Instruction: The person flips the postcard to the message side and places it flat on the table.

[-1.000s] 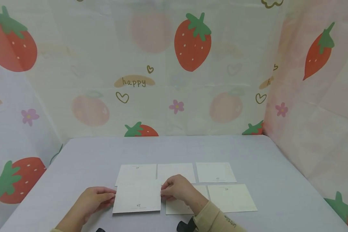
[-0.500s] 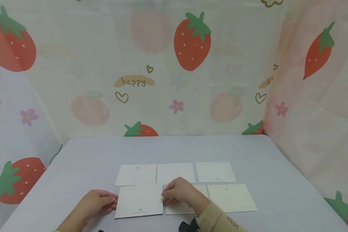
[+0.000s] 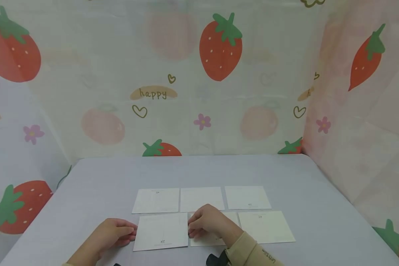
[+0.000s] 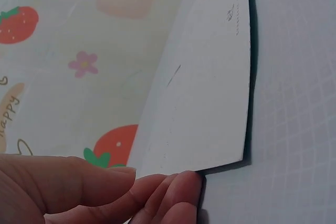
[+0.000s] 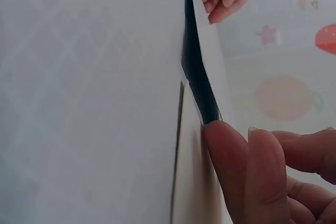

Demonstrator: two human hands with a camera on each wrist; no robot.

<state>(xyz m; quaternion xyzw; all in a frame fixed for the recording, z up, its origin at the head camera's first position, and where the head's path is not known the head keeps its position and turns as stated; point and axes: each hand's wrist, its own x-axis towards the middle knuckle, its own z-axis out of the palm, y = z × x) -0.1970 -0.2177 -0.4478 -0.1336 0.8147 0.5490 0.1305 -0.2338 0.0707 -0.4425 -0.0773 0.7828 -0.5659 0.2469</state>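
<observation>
A white card [image 3: 161,232] with a small printed mark near its front edge is at the front left of two rows of similar cards. My left hand [image 3: 114,234] holds its left edge, fingertips against it and thumb just above. At the right edge, my right hand [image 3: 207,223] grips it with curled fingers, covering part of the card beside it. Seen from the left wrist, the white card [image 4: 210,87] bows slightly above the cloth. From the right wrist, a dark underside [image 5: 197,66] shows below the raised edge, which meets a fingertip [image 5: 223,135].
Behind it lie three cards in a row: left [image 3: 157,201], middle [image 3: 201,195] and right [image 3: 247,197]. A partly covered card [image 3: 207,242] and a cream card [image 3: 266,227] continue the front row. A strawberry-printed curtain [image 3: 199,74] encloses the white-covered table [image 3: 319,236].
The held card has moved down and slightly right, away from the back-left card, and now lies lower. Both hands have moved with it, keeping to its two side edges.
</observation>
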